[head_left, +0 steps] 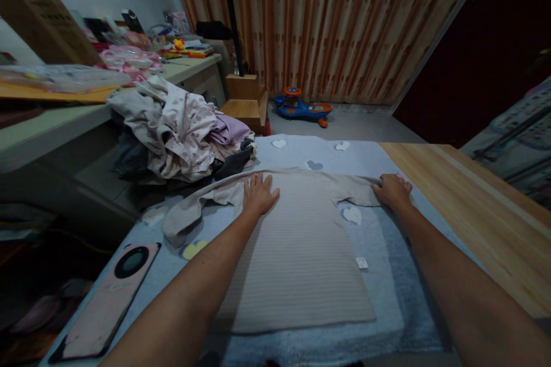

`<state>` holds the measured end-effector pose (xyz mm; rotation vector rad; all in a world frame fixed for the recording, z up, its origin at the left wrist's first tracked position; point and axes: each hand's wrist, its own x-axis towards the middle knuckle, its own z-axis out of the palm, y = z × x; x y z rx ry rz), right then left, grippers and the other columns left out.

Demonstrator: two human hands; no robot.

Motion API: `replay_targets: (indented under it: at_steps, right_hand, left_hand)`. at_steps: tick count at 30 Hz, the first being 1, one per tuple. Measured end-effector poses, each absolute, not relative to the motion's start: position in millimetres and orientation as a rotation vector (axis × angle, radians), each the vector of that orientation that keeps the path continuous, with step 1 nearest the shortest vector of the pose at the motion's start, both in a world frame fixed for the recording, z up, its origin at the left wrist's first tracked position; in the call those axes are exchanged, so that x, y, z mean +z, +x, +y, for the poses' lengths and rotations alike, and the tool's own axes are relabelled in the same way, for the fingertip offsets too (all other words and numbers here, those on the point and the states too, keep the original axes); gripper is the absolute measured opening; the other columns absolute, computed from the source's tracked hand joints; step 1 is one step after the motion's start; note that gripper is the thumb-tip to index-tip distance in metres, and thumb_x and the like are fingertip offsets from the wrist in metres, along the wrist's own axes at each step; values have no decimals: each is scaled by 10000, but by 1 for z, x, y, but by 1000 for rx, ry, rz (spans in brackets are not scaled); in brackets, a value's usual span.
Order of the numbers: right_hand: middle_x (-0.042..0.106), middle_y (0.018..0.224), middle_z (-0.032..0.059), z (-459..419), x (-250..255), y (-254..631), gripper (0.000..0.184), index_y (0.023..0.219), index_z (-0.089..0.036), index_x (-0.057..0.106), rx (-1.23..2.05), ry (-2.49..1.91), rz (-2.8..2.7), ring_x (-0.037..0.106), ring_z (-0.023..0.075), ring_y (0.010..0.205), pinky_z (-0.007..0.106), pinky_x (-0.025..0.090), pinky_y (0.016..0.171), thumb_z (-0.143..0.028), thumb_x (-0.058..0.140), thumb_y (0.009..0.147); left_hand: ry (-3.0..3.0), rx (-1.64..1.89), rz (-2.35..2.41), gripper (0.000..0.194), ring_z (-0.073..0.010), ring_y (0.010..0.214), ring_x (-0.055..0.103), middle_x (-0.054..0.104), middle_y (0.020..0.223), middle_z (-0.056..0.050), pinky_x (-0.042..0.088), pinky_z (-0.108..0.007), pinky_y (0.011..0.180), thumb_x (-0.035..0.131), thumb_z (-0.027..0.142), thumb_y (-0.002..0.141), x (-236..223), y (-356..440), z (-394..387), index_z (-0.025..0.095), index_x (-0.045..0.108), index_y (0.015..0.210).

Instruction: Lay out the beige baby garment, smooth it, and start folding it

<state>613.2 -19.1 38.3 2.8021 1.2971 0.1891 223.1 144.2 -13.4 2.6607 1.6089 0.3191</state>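
Shirt (pixel 293 252): how does it lie?

Flat on a blue blanket (pixel 390 292), long axis running 12 to 6 o'clock.

And the hands, clocked from the shirt's centre?

Left hand (pixel 259 195), the nearer, presses at 11 o'clock, fingers spread. Right hand (pixel 392 192) rests on a sleeve (pixel 355 192) at 2 o'clock, fingers together; any pinch cannot be told.

Hidden?

The other sleeve's cuff (pixel 183 222), bunched at 9 o'clock.

Beige ribbed long-sleeve top (pixel 297 264) lying flat on blue blanket (pixel 387 281), sleeves spread sideways, one bunched at far end, small white tag (pixel 362 263) on body edge.
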Motion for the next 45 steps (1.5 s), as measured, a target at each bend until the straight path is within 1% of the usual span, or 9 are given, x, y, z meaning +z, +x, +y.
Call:
replay_targets:
  at_steps: [4,8,14,18,23,28,33,39,45]
  right_hand:
    - [702,1055,148,-18,51,618,337,1064,-179,663,210,2766,1421,591,315,1076,482,334,985,-416,477,914]
    - [718,1047,149,-25,60,634,379,1131,-170,659,215,2750,1575,640,276,970,337,402,819,-428,479,919]
    - [726,989,151,-34,70,658,392,1062,-173,707,312,2736,1558,645,272,861,329,377,695,-468,496,914]
    - [705,989,159,-33,73,655,344,1031,-169,709,362,2732,1442,617,274,881,351,363,734,-436,531,907]
    - [612,1171,223,-17,63,614,323,1153,-112,654,764,2794,1338,509,329,1116,446,320,915,-252,478,920]
    - [482,1454,195,14,26,537,500,1387,-85,474,379,2604,1894,391,288,1350,427,234,1121,-349,425,966]
    - [358,1555,211,28,-10,488,659,1479,-28,336,-55,2556,1956,299,258,1451,377,235,1162,-474,317,993]
    - [252,1602,212,25,-9,494,738,1511,-28,290,-145,2573,1814,201,277,1494,411,165,1196,-536,332,977]
    - [244,1592,252,42,4,469,793,1491,3,331,-202,2704,1567,204,348,1482,465,180,1182,-568,377,943]
  left_hand:
    - [2654,309,1609,593,-326,1455,270,390,1551,-128,205,-524,1165,403,552,930,-13,223,144,234,461,1427]
    - [2655,301,1604,609,-330,1460,263,381,1557,-131,197,-531,1167,404,560,929,-14,223,144,229,451,1438]
    - [2650,312,1608,612,-332,1459,262,370,1565,-127,196,-540,1162,407,564,928,-17,224,145,235,445,1443]
    - [2643,315,1606,604,-327,1459,265,376,1561,-128,201,-537,1161,409,556,931,-15,224,145,234,448,1440]
    - [2649,299,1597,601,-333,1454,271,382,1556,-140,210,-542,1154,415,543,931,-13,224,145,223,447,1438]
    - [2664,316,1597,607,-333,1444,291,395,1547,-144,215,-540,1153,412,556,931,-14,224,145,221,460,1434]
    - [2678,322,1600,615,-332,1448,282,397,1545,-145,211,-539,1154,403,564,930,-18,223,147,228,456,1443]
    - [2670,335,1590,620,-335,1450,265,387,1549,-136,203,-535,1155,403,568,927,-20,223,148,231,452,1445]
    - [2667,369,1581,613,-337,1442,280,395,1540,-137,214,-533,1152,415,558,923,-19,222,147,229,464,1437]
